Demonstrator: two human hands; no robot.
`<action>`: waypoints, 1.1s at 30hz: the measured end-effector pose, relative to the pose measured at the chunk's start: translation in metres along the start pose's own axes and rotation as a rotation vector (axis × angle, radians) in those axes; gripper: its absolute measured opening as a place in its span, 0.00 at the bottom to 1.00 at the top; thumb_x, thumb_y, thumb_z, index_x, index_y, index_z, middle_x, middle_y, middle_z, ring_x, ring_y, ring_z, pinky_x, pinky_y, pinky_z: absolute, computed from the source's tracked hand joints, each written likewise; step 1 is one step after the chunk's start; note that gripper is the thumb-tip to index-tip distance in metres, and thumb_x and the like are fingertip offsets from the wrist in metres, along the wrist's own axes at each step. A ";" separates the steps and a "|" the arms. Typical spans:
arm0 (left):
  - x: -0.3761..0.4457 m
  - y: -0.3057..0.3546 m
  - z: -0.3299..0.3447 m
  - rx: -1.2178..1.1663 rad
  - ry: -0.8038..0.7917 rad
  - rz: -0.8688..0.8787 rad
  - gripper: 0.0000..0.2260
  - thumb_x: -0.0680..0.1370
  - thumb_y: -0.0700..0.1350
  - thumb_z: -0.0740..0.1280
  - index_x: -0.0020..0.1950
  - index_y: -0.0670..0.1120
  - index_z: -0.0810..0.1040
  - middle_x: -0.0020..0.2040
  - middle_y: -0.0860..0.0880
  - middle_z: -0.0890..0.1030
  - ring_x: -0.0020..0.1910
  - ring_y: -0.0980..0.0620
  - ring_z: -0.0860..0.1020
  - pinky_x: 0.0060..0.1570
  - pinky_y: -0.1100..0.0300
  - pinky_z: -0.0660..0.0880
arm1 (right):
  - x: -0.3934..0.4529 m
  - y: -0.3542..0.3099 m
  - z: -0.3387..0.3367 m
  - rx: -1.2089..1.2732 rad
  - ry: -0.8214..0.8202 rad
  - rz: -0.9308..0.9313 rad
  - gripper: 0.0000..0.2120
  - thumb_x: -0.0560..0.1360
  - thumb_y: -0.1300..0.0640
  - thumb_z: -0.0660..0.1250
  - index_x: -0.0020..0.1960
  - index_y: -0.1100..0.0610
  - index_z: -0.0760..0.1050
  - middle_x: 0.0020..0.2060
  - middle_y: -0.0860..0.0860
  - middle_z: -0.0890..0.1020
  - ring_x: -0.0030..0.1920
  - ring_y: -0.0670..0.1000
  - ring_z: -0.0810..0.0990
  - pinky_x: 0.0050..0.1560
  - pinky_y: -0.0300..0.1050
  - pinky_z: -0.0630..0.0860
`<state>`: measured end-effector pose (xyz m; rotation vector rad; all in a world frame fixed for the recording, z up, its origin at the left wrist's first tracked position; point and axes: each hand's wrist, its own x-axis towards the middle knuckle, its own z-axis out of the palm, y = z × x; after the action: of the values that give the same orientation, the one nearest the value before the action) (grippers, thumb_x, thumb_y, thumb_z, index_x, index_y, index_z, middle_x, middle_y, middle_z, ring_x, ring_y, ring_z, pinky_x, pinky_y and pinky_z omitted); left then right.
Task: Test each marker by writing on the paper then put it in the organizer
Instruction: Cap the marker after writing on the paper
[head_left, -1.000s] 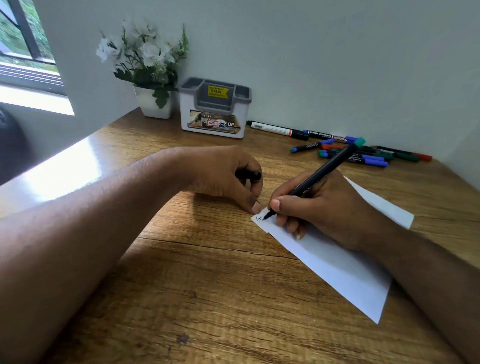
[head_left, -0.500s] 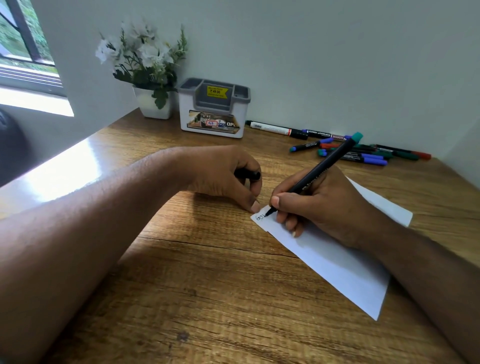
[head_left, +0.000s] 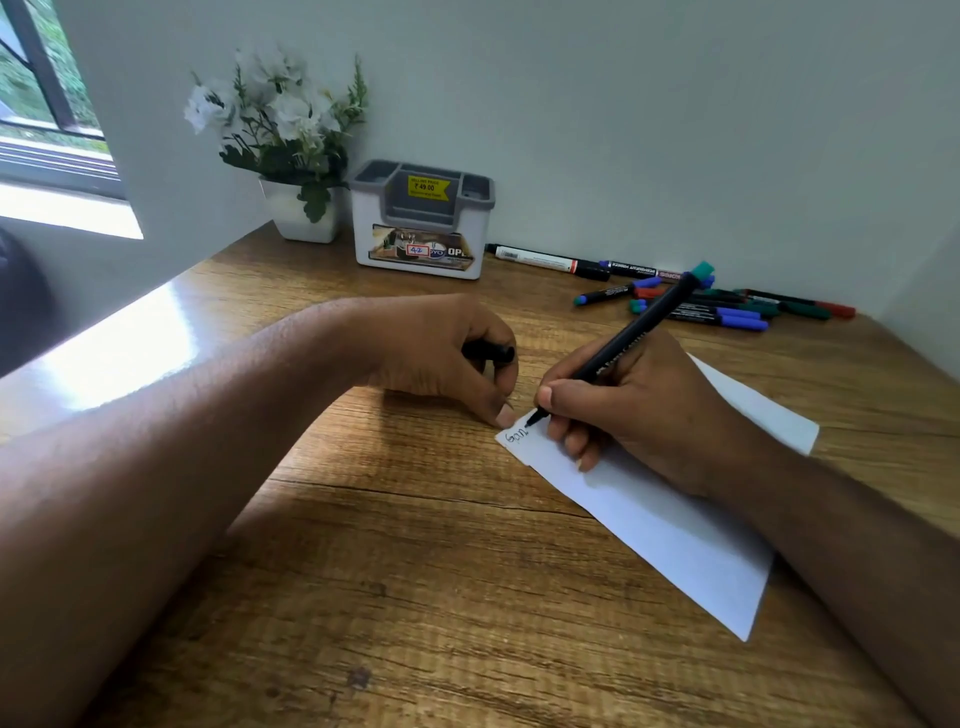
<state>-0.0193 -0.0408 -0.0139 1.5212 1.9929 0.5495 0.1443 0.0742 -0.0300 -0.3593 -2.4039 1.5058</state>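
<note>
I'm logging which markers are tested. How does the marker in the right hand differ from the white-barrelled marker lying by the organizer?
The marker in the right hand has a black barrel; the white-barrelled marker is mostly white with a dark end. The first is uncapped, its tip on the paper; the second looks capped. The first is held tilted in the right hand; the second lies flat on the desk. Both are slim markers.

Organizer (head_left: 422, 223) stands between flowerpot (head_left: 304, 215) leftward and loose markers (head_left: 717, 304) rightward.
</note>
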 end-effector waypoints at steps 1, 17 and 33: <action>0.000 0.000 0.000 0.001 0.002 -0.002 0.07 0.69 0.49 0.76 0.43 0.53 0.80 0.35 0.59 0.78 0.33 0.65 0.74 0.37 0.63 0.68 | 0.000 -0.001 0.000 0.000 -0.001 0.000 0.04 0.73 0.66 0.70 0.40 0.64 0.81 0.27 0.57 0.82 0.25 0.50 0.79 0.26 0.41 0.77; -0.001 0.001 0.000 0.023 0.004 -0.006 0.07 0.69 0.50 0.75 0.44 0.52 0.80 0.38 0.56 0.78 0.34 0.63 0.73 0.37 0.63 0.68 | -0.005 0.001 0.001 -0.090 0.083 -0.050 0.06 0.74 0.65 0.69 0.39 0.61 0.81 0.27 0.56 0.81 0.25 0.50 0.78 0.25 0.41 0.76; 0.001 -0.001 0.000 0.023 0.005 0.018 0.07 0.69 0.50 0.76 0.43 0.53 0.80 0.33 0.61 0.77 0.32 0.66 0.73 0.37 0.63 0.67 | -0.002 0.006 0.002 -0.028 0.035 -0.069 0.06 0.74 0.64 0.70 0.39 0.60 0.82 0.27 0.54 0.82 0.25 0.50 0.78 0.24 0.40 0.74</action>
<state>-0.0203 -0.0397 -0.0148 1.5541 1.9973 0.5401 0.1456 0.0741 -0.0365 -0.3034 -2.3872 1.4265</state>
